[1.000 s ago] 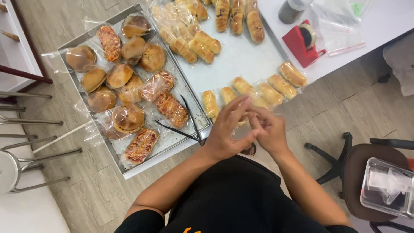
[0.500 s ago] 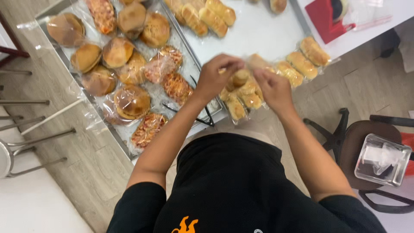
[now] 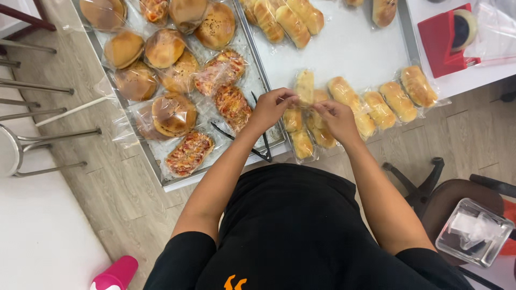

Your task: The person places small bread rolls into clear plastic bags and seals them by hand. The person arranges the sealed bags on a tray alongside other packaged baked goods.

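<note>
The person's left hand (image 3: 271, 107) and right hand (image 3: 334, 115) meet over the near edge of the white table (image 3: 349, 51). Both hands pinch the clear wrap of one bagged bread roll (image 3: 305, 86). The roll stands just above the fingers, toward 12 o'clock, between the two hands. The left hand's fingertips (image 3: 290, 98) grip the wrap from 9 o'clock, and the right hand's fingertips grip it from 3 o'clock.

Under the hands lie more bagged rolls (image 3: 302, 142) in a small heap. A row of long bagged rolls (image 3: 398, 99) runs off toward 3 o'clock.

At 9 o'clock from the hands sits a metal tray (image 3: 161, 177) full of wrapped buns. Round brown buns (image 3: 164, 48) fill its far part. Flat pizza breads (image 3: 189, 153) with red topping lie at its near part. Black tongs (image 3: 263, 145) rest on the tray's edge, just beside the left wrist.

A red tape holder (image 3: 443, 37) stands at 2 o'clock, well apart from the hands.
</note>
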